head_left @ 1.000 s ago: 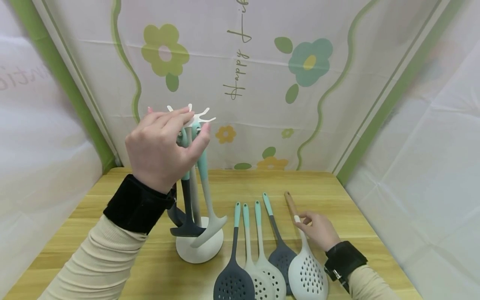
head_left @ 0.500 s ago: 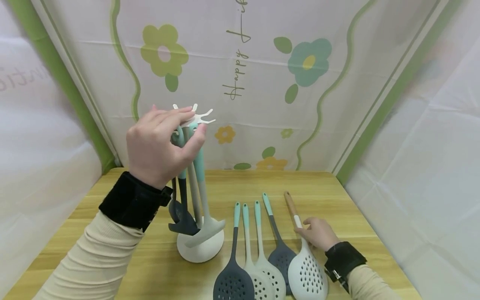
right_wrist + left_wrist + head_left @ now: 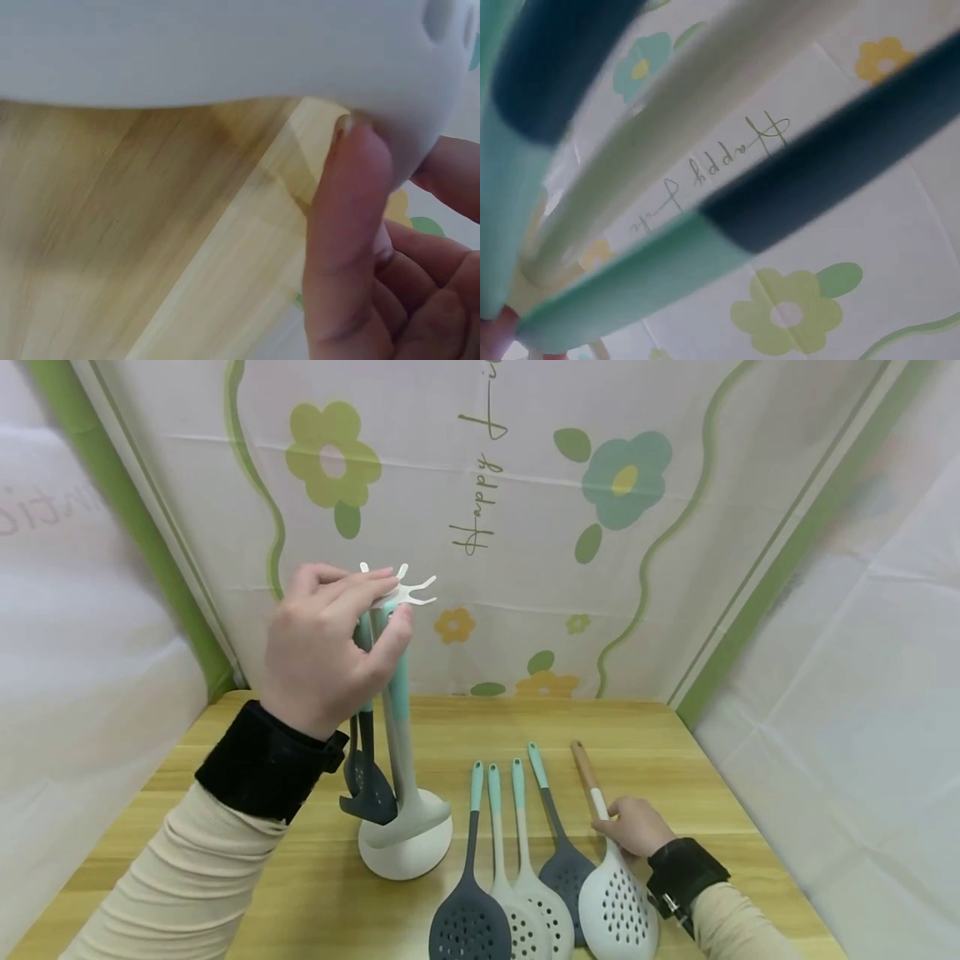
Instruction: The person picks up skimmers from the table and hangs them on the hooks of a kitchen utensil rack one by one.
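My left hand (image 3: 326, 647) holds the top of a white utensil rack (image 3: 405, 860), thumb in front and fingers over its hooks. A pale grey ladle (image 3: 411, 822) and dark ladle-shaped utensils (image 3: 367, 802), with mint handles, hang from it. In the left wrist view, mint-and-dark handles (image 3: 652, 277) cross close up in front of the grey pole (image 3: 645, 142). At the right, my right hand (image 3: 636, 828) pinches the neck of a white skimmer (image 3: 618, 902) with a wooden handle end. The right wrist view shows its thumb (image 3: 349, 232) against the skimmer's underside.
Left of the white skimmer lie a dark skimmer (image 3: 566, 877), two pale skimmers (image 3: 551, 910) and another dark skimmer (image 3: 468, 927), handles pointing away. They rest on a wooden table (image 3: 615, 718). White printed cloth (image 3: 525, 527) encloses the back and sides.
The rack's top has turned, shifting its hooks and the hanging utensils round the pole. My right hand has slid a little down the white skimmer's handle, from the joint to the neck.
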Tool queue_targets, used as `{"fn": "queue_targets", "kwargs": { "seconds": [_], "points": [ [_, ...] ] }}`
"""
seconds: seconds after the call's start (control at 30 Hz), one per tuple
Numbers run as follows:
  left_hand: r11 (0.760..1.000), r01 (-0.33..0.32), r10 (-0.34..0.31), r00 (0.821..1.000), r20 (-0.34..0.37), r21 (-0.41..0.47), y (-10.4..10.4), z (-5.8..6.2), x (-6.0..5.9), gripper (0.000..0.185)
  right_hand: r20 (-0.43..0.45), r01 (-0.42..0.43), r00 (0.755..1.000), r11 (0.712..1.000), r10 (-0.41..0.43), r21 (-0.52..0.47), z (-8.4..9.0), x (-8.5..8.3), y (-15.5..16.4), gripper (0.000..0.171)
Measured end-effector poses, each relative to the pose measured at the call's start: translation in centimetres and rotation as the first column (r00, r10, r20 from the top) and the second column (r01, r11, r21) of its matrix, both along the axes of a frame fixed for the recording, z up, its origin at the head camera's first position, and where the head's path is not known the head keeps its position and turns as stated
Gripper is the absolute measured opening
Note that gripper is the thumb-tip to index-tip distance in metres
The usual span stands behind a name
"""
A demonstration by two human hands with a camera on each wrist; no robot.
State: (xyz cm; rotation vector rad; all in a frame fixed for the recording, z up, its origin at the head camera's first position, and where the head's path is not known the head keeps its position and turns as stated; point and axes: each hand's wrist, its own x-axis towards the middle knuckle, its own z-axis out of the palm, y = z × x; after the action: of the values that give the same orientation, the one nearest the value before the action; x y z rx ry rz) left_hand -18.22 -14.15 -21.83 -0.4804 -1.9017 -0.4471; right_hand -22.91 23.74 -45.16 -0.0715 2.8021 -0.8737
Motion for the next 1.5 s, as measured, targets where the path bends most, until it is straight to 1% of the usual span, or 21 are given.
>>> {"fn": "queue_targets", "kwargs": {
  "seconds": [0.1, 0.17, 0.3, 0.43, 0.6, 0.67, 0.93, 1.17, 1.4, 1.5],
  "points": [
    [0.999, -0.048, 0.048, 0.999, -0.014, -0.013, 0.3, -0.1, 0.3, 0.049, 0.001, 0.001, 1.000, 1.000, -0.001, 0.007, 0.0, 0.0, 0.0, 0.019],
    [0.998, -0.065, 0.065, 0.997, -0.028, -0.009, 0.5, -0.2, 0.4, 0.049, 0.001, 0.006, 1.000, 1.000, -0.006, 0.010, -0.1, -0.1, -0.1, 0.018],
    [0.997, -0.075, 0.075, 0.996, -0.045, -0.005, 0.7, -0.3, 0.3, 0.051, -0.006, 0.002, 1.000, 1.000, -0.002, 0.008, -0.1, 0.0, -0.1, 0.020],
    [0.996, -0.090, 0.089, 0.994, -0.063, -0.027, 0.7, -0.4, 0.3, 0.050, -0.014, -0.012, 1.000, 1.000, 0.012, -0.001, 0.0, 0.0, 0.0, 0.022],
    [0.992, -0.116, 0.110, 0.990, -0.093, -0.055, 0.6, -0.4, 0.2, 0.047, -0.007, 0.004, 1.000, 1.000, -0.004, -0.007, 0.0, 0.0, 0.0, 0.022],
    [0.991, -0.119, 0.113, 0.988, -0.102, -0.057, 0.6, -0.4, 0.2, 0.046, -0.005, 0.012, 1.000, 1.000, -0.012, -0.008, 0.0, 0.0, -0.1, 0.022],
    [0.995, -0.102, 0.100, 0.986, -0.133, -0.006, 0.7, -0.4, 0.2, 0.043, -0.018, 0.003, 1.000, 1.000, -0.004, -0.026, 0.5, 0.0, -0.2, 0.024],
    [0.991, -0.127, 0.121, 0.985, -0.124, -0.039, 0.7, -0.4, 0.2, 0.045, -0.044, 0.002, 0.999, 1.000, -0.003, -0.031, 1.2, -0.1, -0.6, 0.031],
    [0.991, -0.128, 0.122, 0.985, -0.123, -0.040, 0.7, -0.4, 0.2, 0.046, -0.075, -0.022, 0.997, 0.998, 0.018, -0.051, 1.6, -0.2, -0.9, 0.031],
    [0.991, -0.129, 0.123, 0.985, -0.122, -0.041, 0.7, -0.4, 0.2, 0.046, -0.084, -0.031, 0.996, 0.998, 0.027, -0.052, 1.7, -0.4, -0.9, 0.037]
  ]
}}
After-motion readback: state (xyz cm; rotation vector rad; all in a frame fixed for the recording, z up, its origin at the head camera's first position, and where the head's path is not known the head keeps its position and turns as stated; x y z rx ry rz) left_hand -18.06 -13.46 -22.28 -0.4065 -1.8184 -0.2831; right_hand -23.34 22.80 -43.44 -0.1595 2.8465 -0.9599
